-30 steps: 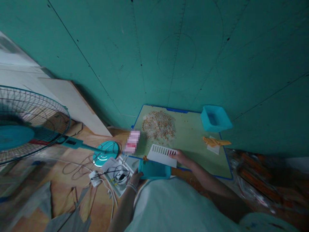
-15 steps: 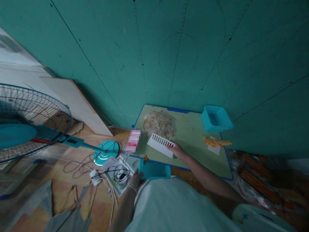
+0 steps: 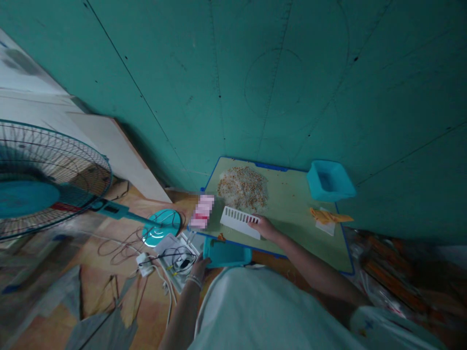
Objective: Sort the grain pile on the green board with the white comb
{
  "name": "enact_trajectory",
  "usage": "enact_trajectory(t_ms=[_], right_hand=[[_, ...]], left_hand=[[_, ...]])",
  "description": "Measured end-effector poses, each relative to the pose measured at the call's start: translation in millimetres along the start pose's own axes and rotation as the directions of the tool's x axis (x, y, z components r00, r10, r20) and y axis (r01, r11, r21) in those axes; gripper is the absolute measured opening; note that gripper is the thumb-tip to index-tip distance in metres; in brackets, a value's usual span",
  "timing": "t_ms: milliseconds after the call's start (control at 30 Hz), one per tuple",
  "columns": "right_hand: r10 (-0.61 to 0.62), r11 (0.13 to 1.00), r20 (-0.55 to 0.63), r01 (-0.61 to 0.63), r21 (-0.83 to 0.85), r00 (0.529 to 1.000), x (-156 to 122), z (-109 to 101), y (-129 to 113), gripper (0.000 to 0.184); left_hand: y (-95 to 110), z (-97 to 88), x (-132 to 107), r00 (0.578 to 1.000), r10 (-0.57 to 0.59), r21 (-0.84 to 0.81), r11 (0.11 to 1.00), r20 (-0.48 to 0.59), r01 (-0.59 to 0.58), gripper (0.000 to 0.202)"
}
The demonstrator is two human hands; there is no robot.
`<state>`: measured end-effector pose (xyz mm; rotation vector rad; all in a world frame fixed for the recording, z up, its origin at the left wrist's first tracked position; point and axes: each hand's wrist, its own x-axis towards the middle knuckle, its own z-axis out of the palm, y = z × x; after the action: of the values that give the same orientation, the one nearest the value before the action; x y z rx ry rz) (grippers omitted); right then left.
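My right hand [image 3: 263, 227] is closed on the right end of a white slotted plastic piece [image 3: 239, 224], which is tilted over the front part of the pale green board [image 3: 280, 226]. Just beyond its slotted edge lies a spread heap of small brown and whitish grains [image 3: 243, 187], too fine to name surely. At the board's near edge is a blue basin [image 3: 228, 255], close to my body. My left hand [image 3: 200, 267] grips the basin's left end, its fingers partly hidden by the rim.
A second blue basin [image 3: 330, 181] and an orange cloth [image 3: 328, 215] are at the board's right side. A blurred pink item [image 3: 202, 211] lies at its left edge. On the left stand a fan [image 3: 40, 184] and a box of cables [image 3: 178, 260]. A green wall [image 3: 255, 87] rises behind.
The blue basin and my left hand have shifted slightly left. The white slotted piece has moved a little left and turned flatter, with my right hand still on it.
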<state>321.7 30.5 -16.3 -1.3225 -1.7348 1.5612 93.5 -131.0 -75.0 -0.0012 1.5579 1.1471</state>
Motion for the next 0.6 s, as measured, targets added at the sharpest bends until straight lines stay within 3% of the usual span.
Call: enact_trajectory(t_ms=[333, 600], right_hand=[[0.016, 0.996, 0.074, -0.009, -0.089, 0.997, -18.0, 15.5, -22.0, 0.021], [-0.036, 0.984, 0.124, 0.056, -0.168, 0.992, -25.0, 21.9, -33.7, 0.015]], left_hand=[[9.2, 4.8, 0.5, 0.998, -0.039, 0.084, 0.995, -0.055, 0.043, 0.041], [8.0, 4.6, -0.2, 0.999, -0.034, 0.043, 0.999, -0.014, 0.034, 0.043]])
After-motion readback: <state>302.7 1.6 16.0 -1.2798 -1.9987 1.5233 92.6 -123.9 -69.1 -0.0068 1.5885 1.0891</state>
